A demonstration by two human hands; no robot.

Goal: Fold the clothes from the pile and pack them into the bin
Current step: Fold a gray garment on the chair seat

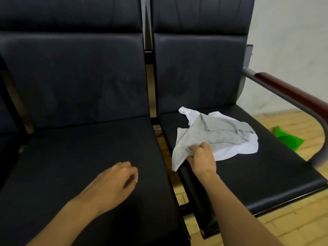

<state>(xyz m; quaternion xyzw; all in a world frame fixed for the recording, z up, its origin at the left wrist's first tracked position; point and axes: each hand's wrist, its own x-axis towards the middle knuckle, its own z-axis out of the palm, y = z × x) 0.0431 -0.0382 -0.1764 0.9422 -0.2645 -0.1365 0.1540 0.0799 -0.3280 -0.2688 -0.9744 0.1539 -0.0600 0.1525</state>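
on the right-hand seat (pixel 257 174), at about 1 o'clock from the person, lies a small pile of clothes: a grey shirt (pixel 209 137) crumpled on top of a white garment (pixel 237 148), which shows at 12 o'clock and 4 o'clock around it. the right hand (pixel 201 158) reaches onto the near left corner of the pile, fingers curled and pinching the grey shirt's lower edge, so that a flap of grey cloth hangs over the seat's left edge toward 7 o'clock. the left hand (pixel 115 181) is over the left seat (pixel 71 174) at about 10 o'clock, palm down, fingers loosely curled and holding nothing; whether it touches the cushion cannot be told. both seats are black and padded, joined side by side with a narrow gap between them. a dark red armrest (pixel 291 93) on a grey metal tube curves down at 3 o'clock. beyond the right seat, on the wooden floor (pixel 292 228), lies a green object (pixel 285 141) at about 3 o'clock, partly hidden by the seat.
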